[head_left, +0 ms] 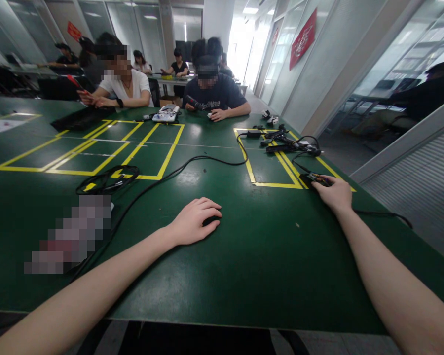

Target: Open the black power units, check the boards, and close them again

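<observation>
The left hand [194,222] is laid palm-down on the green worktop [244,271], with fingers loosely extended. The right hand [336,195] is positioned at a small dark item [319,180] with multicoloured parts, near yellow tape [277,186]; whether this item is gripped or merely touched cannot be told. Black cables [281,147] are bundled just beyond it.
</observation>
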Action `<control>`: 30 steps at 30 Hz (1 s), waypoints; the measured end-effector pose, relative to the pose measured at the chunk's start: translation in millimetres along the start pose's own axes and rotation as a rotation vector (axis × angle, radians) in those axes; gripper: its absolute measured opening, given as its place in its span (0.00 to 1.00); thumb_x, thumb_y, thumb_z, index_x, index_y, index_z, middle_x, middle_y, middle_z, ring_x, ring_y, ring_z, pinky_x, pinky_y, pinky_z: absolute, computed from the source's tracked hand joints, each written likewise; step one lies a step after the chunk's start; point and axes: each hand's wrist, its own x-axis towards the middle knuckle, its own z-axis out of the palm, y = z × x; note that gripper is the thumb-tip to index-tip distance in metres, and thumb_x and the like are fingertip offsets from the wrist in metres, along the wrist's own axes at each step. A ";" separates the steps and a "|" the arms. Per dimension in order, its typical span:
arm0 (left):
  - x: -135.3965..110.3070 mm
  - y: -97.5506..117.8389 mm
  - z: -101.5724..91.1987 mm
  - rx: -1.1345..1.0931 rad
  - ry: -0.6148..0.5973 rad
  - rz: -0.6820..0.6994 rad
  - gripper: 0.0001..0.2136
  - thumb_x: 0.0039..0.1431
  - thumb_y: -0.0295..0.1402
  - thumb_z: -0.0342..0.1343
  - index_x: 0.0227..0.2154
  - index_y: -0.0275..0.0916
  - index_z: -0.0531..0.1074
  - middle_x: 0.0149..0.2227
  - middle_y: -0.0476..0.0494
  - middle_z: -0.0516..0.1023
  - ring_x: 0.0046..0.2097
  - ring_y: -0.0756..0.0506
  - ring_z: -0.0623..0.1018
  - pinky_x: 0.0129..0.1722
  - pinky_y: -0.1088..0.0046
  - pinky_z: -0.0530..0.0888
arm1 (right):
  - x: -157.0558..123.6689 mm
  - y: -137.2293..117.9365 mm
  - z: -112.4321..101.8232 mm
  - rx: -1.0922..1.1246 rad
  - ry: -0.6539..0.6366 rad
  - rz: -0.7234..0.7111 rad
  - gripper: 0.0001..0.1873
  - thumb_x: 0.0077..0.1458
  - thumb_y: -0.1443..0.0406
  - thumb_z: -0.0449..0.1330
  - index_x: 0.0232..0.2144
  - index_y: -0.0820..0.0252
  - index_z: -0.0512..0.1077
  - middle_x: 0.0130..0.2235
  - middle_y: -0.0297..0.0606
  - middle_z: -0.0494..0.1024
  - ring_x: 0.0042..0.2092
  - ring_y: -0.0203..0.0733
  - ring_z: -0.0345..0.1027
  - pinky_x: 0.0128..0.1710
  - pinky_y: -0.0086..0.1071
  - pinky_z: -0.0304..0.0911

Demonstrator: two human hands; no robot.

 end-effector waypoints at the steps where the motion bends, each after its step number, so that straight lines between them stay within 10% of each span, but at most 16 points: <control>1: 0.2 0.0 0.1 0.002 0.001 0.001 0.07 0.67 0.32 0.57 0.44 0.41 0.78 0.53 0.40 0.81 0.56 0.39 0.77 0.56 0.53 0.74 | -1.2 -2.8 0.1 0.001 -0.011 0.019 0.21 0.53 0.62 0.65 0.48 0.68 0.80 0.43 0.55 0.81 0.43 0.56 0.72 0.40 0.42 0.66; 9: 0.2 0.4 -0.3 0.004 -0.008 -0.002 0.07 0.68 0.32 0.56 0.44 0.42 0.78 0.53 0.41 0.81 0.56 0.39 0.78 0.56 0.52 0.74 | -34.6 -57.7 11.6 0.181 -0.157 -0.073 0.21 0.50 0.60 0.67 0.45 0.64 0.82 0.43 0.49 0.84 0.45 0.56 0.77 0.44 0.44 0.71; 15: -0.6 3.2 -1.6 -0.039 0.122 0.002 0.17 0.66 0.34 0.58 0.57 0.43 0.72 0.64 0.36 0.72 0.62 0.37 0.73 0.61 0.52 0.73 | -105.6 -122.1 18.6 0.508 -0.555 -0.653 0.18 0.55 0.59 0.66 0.48 0.57 0.80 0.46 0.43 0.82 0.47 0.50 0.77 0.45 0.41 0.72; 19: 0.3 6.6 -4.6 -0.052 0.118 0.042 0.16 0.64 0.40 0.61 0.52 0.42 0.75 0.50 0.38 0.80 0.52 0.38 0.77 0.54 0.57 0.74 | -147.8 -150.3 9.9 0.634 -0.796 -0.921 0.16 0.57 0.62 0.66 0.49 0.56 0.79 0.45 0.41 0.81 0.43 0.45 0.76 0.43 0.36 0.72; 30: 0.5 2.9 0.0 -0.012 0.079 -0.026 0.18 0.61 0.37 0.62 0.54 0.43 0.74 0.51 0.39 0.81 0.57 0.36 0.74 0.56 0.54 0.74 | -152.7 -152.7 10.0 0.686 -0.736 -0.899 0.18 0.59 0.61 0.67 0.51 0.56 0.78 0.45 0.42 0.81 0.42 0.45 0.76 0.41 0.36 0.72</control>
